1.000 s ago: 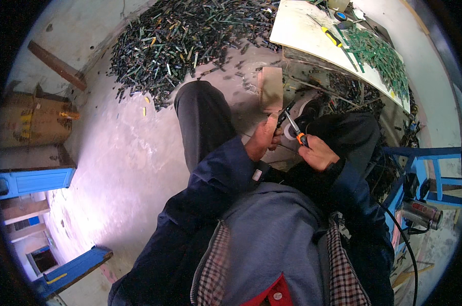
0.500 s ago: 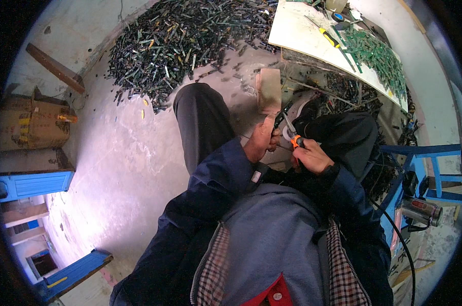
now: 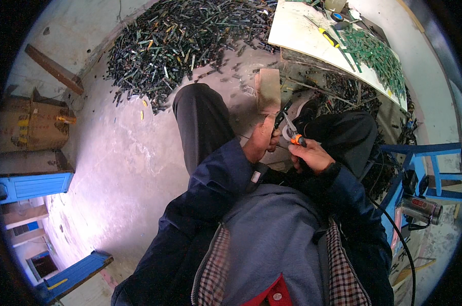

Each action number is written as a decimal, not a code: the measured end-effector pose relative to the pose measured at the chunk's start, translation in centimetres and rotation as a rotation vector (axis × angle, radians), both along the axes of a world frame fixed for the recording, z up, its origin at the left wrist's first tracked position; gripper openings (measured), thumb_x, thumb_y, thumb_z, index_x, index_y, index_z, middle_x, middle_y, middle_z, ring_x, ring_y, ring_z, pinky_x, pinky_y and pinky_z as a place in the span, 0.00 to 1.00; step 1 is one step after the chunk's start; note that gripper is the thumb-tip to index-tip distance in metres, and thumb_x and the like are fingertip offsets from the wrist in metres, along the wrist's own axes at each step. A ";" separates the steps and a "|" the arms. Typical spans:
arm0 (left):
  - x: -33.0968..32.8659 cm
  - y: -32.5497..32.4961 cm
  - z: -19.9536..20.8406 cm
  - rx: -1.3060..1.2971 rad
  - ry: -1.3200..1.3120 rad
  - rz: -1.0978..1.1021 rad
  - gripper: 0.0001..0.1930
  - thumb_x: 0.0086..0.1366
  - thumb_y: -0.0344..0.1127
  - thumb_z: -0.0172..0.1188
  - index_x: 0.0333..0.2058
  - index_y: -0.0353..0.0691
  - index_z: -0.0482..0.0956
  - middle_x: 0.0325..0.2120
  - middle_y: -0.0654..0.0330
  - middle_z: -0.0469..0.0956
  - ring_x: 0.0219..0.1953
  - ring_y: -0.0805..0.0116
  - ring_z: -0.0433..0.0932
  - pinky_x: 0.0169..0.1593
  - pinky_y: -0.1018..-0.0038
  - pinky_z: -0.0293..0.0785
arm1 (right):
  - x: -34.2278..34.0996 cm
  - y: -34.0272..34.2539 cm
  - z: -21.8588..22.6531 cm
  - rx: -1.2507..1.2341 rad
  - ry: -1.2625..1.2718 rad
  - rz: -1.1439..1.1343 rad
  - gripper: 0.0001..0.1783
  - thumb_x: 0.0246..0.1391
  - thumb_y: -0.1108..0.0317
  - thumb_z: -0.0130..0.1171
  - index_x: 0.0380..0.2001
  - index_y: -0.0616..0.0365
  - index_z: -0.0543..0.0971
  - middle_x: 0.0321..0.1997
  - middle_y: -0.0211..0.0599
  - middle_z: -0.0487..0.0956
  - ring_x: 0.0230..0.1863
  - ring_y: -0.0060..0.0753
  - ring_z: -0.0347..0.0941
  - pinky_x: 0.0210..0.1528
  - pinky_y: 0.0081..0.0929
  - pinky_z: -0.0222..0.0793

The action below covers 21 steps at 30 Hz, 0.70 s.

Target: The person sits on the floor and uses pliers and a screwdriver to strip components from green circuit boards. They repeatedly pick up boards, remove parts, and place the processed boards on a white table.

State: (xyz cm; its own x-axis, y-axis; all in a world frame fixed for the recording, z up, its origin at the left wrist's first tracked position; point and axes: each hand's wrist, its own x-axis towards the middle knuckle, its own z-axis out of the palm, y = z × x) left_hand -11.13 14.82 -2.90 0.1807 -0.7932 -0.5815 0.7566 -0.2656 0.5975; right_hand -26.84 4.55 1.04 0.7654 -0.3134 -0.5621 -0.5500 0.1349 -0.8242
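Between my knees my left hand (image 3: 260, 142) is closed around a thin dark strip (image 3: 280, 119), whose upper end sticks out past the fingers. The kind of strip is too small to make out. My right hand (image 3: 316, 156) grips pliers (image 3: 296, 139) with orange and black handles. Their metal jaws point up and to the left, close beside the strip. Whether the jaws touch it I cannot tell. Just beyond my left hand stands a flat brown wooden board (image 3: 268, 92).
A large heap of dark strips (image 3: 190, 41) lies on the floor ahead. At the upper right, a white board (image 3: 302, 33) carries green strips (image 3: 374, 56) and a yellow-handled screwdriver (image 3: 329, 37). A blue stool (image 3: 419, 153) and metal flask (image 3: 422, 211) are on the right, a cardboard box (image 3: 34, 122) far left.
My right hand's fingers have shifted on the plier handles, and the pliers have turned slightly. My left hand stays nearly where it was.
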 end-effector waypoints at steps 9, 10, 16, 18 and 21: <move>-0.5 0.4 -0.4 -0.044 0.114 -0.058 0.22 0.63 0.61 0.43 0.23 0.50 0.64 0.11 0.71 0.55 0.11 0.77 0.51 0.16 0.78 0.48 | -0.1 -1.2 1.8 -1.197 0.189 0.308 0.17 0.45 0.65 0.57 0.35 0.63 0.68 0.29 0.49 0.76 0.31 0.50 0.75 0.30 0.44 0.70; -0.3 0.6 -0.4 -0.038 0.094 -0.029 0.23 0.62 0.62 0.43 0.21 0.50 0.63 0.11 0.70 0.54 0.10 0.77 0.51 0.16 0.78 0.48 | 0.3 -1.4 1.4 -1.166 0.166 0.319 0.17 0.45 0.64 0.58 0.35 0.63 0.68 0.28 0.48 0.76 0.30 0.49 0.75 0.30 0.42 0.70; 0.3 0.3 2.4 -0.051 0.124 0.043 0.25 0.62 0.63 0.42 0.17 0.50 0.61 0.09 0.71 0.55 0.09 0.77 0.51 0.14 0.77 0.47 | -0.4 -0.1 1.9 0.648 -0.067 0.031 0.13 0.56 0.56 0.51 0.35 0.53 0.67 0.24 0.28 0.68 0.24 0.29 0.65 0.26 0.28 0.62; 0.3 0.2 2.2 -0.149 0.177 -0.012 0.25 0.62 0.63 0.42 0.17 0.50 0.61 0.09 0.71 0.56 0.09 0.78 0.52 0.14 0.77 0.47 | -0.7 2.0 2.8 1.065 -0.209 -0.049 0.15 0.56 0.52 0.52 0.35 0.50 0.66 0.25 0.25 0.65 0.25 0.25 0.61 0.25 0.26 0.58; 0.8 0.7 1.3 -0.299 0.187 -0.119 0.25 0.62 0.63 0.41 0.16 0.50 0.61 0.09 0.71 0.56 0.09 0.78 0.52 0.14 0.78 0.48 | 0.0 4.4 3.2 1.088 -0.385 -0.083 0.15 0.55 0.51 0.52 0.35 0.49 0.66 0.25 0.24 0.64 0.25 0.25 0.60 0.26 0.25 0.58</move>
